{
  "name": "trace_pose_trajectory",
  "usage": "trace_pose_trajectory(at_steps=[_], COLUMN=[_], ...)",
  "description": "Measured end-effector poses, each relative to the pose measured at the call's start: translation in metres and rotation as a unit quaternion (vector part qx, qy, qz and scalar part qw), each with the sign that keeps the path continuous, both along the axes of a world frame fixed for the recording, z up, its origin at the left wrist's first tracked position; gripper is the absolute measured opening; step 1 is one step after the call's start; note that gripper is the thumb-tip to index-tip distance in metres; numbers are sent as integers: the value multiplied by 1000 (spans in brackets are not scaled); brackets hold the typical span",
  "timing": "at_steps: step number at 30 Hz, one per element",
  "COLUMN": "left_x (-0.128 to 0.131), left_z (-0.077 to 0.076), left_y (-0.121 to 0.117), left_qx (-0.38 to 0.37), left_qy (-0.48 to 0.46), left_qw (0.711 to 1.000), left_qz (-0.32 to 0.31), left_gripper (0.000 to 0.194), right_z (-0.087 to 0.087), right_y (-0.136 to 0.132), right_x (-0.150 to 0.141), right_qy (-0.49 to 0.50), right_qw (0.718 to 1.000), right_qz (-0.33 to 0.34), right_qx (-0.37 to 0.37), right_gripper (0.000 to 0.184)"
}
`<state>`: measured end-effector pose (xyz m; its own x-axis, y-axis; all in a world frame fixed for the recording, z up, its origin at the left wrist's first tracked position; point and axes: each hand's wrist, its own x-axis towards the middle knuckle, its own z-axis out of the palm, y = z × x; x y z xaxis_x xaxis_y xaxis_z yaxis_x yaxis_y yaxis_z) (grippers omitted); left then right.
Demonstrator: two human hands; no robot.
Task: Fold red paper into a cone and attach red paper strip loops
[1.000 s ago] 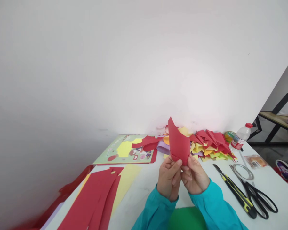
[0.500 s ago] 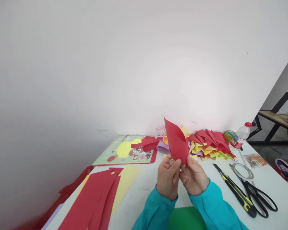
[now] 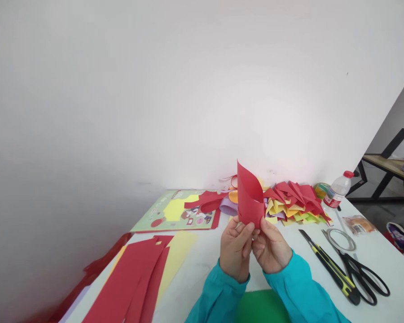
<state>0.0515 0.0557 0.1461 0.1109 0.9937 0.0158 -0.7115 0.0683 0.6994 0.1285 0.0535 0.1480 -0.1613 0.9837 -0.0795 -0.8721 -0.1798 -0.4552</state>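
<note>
The person has on long sleeves, and both are bright blue-green. The left sleeve [image 3: 218,296] has soft folds and looks a bit darker. The right sleeve [image 3: 298,285] looks a bit lighter, with little wrinkles near its end. The cloth is all one plain colour. The left grip [image 3: 235,251] and the right grip [image 3: 272,250] are bare hands.

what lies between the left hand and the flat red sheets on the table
In the head view, pale yellow paper shows along the edge of the red sheets, then white tabletop runs toward the left hand, which holds curled red paper.
</note>
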Motion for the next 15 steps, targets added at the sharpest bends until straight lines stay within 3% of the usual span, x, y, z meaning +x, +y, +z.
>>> trace_pose_trajectory(at_steps=[5,11,15], left_x=[0,-2,-2], left_z=[3,1,0], left_y=[-2,2,1], left_qx=[0,-6,1], left_qy=[1,-29,-31], left_qw=[1000,999,999], left_qz=[14,-39,-29], left_gripper=[39,30,30], right_z=[0,5,3], right_y=[1,-1,-1], right_x=[1,2,2], right_qy=[-17,26,-1], right_qw=[1000,1000,1000], right_qz=[-1,-3,-1], right_qx=[4,-17,-8], right_gripper=[30,26,28])
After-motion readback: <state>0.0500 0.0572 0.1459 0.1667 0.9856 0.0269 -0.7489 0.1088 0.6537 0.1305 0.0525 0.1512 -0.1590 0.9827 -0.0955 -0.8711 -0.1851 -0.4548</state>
